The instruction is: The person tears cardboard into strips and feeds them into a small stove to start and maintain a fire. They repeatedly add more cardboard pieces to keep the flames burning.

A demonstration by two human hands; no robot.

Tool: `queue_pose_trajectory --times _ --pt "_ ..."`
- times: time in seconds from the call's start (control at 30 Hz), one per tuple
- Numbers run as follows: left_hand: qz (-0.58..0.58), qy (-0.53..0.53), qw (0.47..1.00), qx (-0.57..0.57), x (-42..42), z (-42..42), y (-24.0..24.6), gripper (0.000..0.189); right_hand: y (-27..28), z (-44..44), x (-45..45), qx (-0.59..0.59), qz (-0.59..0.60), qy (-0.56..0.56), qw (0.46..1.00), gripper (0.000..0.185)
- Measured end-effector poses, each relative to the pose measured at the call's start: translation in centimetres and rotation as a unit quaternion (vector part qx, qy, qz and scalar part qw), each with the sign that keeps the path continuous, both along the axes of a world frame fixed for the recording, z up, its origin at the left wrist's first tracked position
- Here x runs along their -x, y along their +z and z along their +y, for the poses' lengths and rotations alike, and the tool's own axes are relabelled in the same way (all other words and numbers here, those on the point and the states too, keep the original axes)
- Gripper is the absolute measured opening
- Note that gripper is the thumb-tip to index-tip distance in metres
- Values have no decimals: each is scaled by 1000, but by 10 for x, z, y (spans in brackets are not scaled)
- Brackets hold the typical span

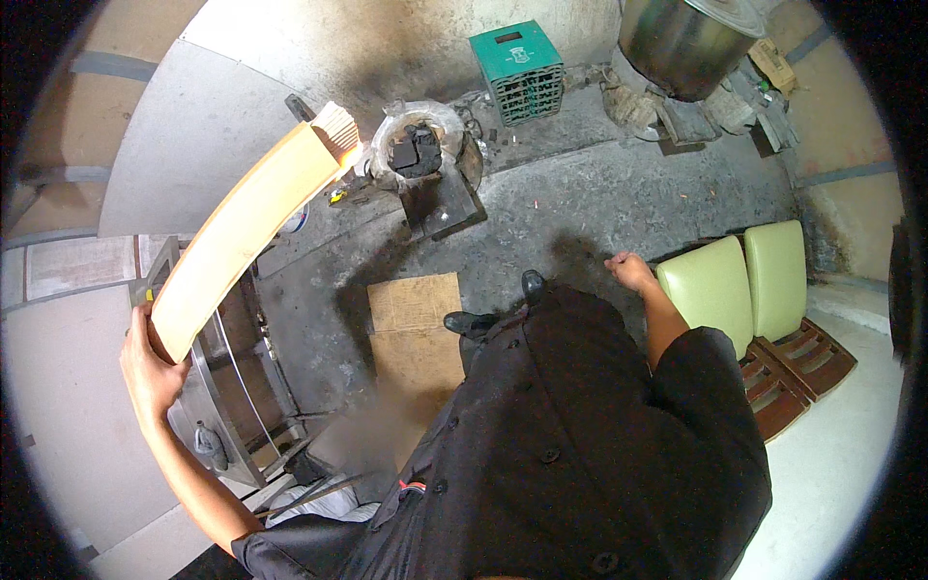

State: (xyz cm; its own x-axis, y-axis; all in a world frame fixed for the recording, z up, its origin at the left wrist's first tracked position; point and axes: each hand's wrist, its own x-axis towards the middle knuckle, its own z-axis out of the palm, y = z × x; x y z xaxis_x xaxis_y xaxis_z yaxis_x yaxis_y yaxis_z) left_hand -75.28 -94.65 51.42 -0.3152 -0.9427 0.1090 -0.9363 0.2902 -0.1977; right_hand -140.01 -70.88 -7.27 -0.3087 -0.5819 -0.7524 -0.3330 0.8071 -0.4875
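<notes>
My left hand (151,362) grips the near end of a long folded piece of corrugated cardboard (243,235). The far end shows its open flutes, and a bright orange glow like a flame sits at that corner. Just to the right of that end stands a round charcoal stove (428,112) with a pale, worn rim. Black charcoal pieces (417,152) fill its opening. My right hand (629,272) hangs out to the right over the floor, fingers curled in, with nothing visible in it. It is nearest to a green padded chair back (707,290).
A green plastic crate (525,72) stands by the sooty wall. A large metal pot (681,51) rests on blocks at the back right. Flattened cardboard (413,304) lies on the concrete floor (580,174) by my shoes. A metal frame (232,377) stands at left.
</notes>
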Motion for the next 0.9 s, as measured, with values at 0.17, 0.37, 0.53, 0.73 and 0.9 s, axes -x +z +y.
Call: queue_pose_trajectory --times 0.17,0.37,0.53,0.73,0.9 --pt "6 7 1000 -22 3 1 -1 75 5 -3 0 4 15 20 1000 35" --pt "22 -5 998 -62 8 2 -4 79 0 -6 1 25 42 29 998 33" --pt "25 13 996 -86 10 0 -7 76 -1 -7 1 8 5 13 1000 36" --pt "76 20 986 -145 19 -1 -11 71 -6 -3 -2 36 34 2 999 35" --pt "95 27 979 -177 23 -2 -16 70 -8 -2 -2 43 59 12 997 36"
